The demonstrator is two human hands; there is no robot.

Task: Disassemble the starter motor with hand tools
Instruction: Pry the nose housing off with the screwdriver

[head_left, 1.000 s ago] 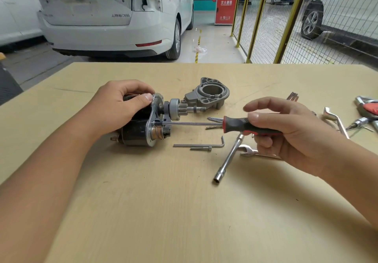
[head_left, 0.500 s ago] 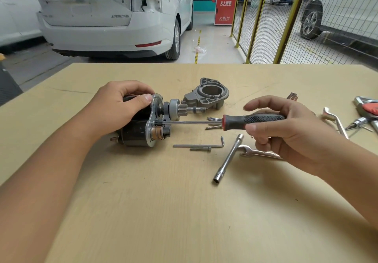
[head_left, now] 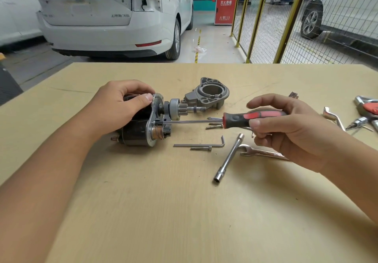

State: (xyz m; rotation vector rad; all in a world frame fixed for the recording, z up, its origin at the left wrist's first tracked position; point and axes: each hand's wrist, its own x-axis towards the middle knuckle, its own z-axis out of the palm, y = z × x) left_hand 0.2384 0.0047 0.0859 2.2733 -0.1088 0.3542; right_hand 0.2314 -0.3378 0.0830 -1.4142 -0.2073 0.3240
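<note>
A car workshop — white cars [head_left: 106, 17] parked on concrete beyond the workbench [head_left: 184, 211], yellow mesh fencing [head_left: 266, 17].

Both forearms bare, no sleeves, gloves, or jewellery visible.

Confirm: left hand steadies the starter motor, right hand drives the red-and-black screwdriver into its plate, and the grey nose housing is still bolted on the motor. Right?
Not quite. The head view shows the grey nose housing already off, lying on the table behind the pinion. The rest holds: the left hand grips the starter motor, and the right hand holds the screwdriver with its tip at the motor's plate.
</note>
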